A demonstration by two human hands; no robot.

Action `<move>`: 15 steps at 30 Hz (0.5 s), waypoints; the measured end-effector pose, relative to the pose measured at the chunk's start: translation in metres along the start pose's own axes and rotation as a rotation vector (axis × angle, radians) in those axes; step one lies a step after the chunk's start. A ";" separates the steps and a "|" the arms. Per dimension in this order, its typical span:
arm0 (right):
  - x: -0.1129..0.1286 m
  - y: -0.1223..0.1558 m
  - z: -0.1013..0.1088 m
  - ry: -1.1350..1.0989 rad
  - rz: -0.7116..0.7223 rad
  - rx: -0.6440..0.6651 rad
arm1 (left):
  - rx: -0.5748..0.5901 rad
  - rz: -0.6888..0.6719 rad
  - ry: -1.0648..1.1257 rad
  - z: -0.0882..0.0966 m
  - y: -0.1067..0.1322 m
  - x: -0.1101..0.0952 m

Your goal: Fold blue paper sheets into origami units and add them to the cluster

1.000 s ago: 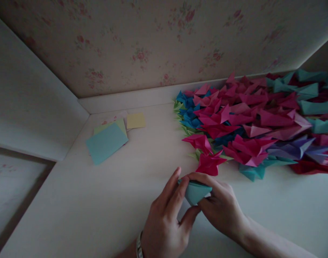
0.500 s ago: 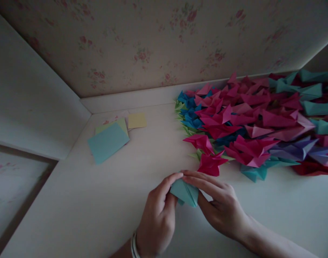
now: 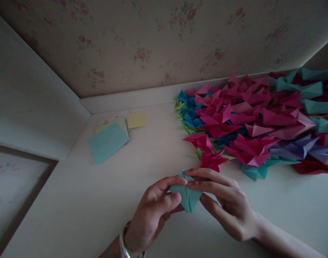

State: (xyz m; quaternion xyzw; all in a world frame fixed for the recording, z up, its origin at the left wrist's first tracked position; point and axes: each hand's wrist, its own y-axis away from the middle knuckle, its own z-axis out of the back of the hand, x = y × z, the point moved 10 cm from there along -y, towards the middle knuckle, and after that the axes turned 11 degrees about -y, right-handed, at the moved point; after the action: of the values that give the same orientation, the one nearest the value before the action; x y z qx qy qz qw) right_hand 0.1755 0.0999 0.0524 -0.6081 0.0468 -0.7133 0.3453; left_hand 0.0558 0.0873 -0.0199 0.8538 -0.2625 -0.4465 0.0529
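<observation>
A small folded piece of light teal origami paper (image 3: 189, 199) is held between both hands, above the white table. It has a diamond-like shape with a crease line down its middle. My left hand (image 3: 155, 206) pinches its left side, thumb and index finger on the near face and other fingers behind. My right hand (image 3: 225, 199) grips the right side, index and middle fingertips on the upper face and the thumb at the right edge. Just beyond the hands lies a magenta folded paper piece (image 3: 212, 162).
A dense heap of folded paper pieces (image 3: 250, 118) in pink, blue, green, purple and teal covers the right side of the table (image 3: 72, 200). On the left lie teal paper sheets (image 3: 108, 143) and a yellow square (image 3: 137, 120). A floral-papered wall (image 3: 153, 43) stands behind.
The teal paper has turned so its crease runs nearly upright, with a point showing at the top. My left thumb has come onto its near face, and the left wrist has rotated.
</observation>
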 end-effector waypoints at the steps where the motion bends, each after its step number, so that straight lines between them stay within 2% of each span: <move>1: 0.000 0.000 -0.001 -0.003 0.004 0.010 | -0.034 -0.013 -0.074 0.004 0.000 -0.001; 5: -0.005 -0.001 -0.005 -0.076 -0.036 0.031 | -0.191 -0.030 -0.383 0.023 0.001 -0.004; 8: -0.017 0.000 -0.003 -0.183 -0.135 0.003 | -0.222 -0.066 -0.515 0.028 0.003 -0.010; 12: -0.045 0.006 0.003 -0.418 -0.356 -0.121 | -0.141 -0.108 -0.609 0.018 0.008 -0.014; 15: -0.058 0.012 0.003 -0.612 -0.450 -0.189 | -0.064 -0.183 -0.670 0.005 0.011 -0.021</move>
State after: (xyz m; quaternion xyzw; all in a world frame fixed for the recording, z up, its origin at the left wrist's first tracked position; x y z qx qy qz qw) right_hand 0.1845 0.1240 -0.0009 -0.8168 -0.1273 -0.5496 0.1210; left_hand 0.0376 0.0893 -0.0041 0.6777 -0.1735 -0.7128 -0.0496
